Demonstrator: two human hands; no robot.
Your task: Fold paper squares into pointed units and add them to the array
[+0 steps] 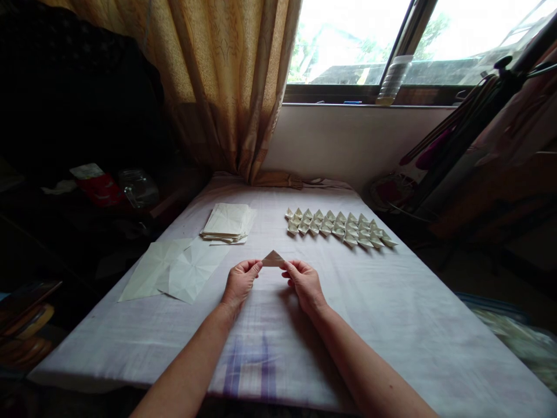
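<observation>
Between my two hands is a small folded paper triangle, its point upward, held just above the cloth-covered table. My left hand pinches its left corner between thumb and fingers. The right corner is pinched the same way by my right hand. Beyond my right hand, several folded paper boats stand in close rows. A stack of paper squares lies past my left hand. Nearer on the left, creased paper sheets lie flat and overlap.
A gold curtain hangs at the table's far edge, beside a window. On the sill stands a clear plastic bottle. A glass jar and a red packet sit on the dark left side. A dark pole slants at the right.
</observation>
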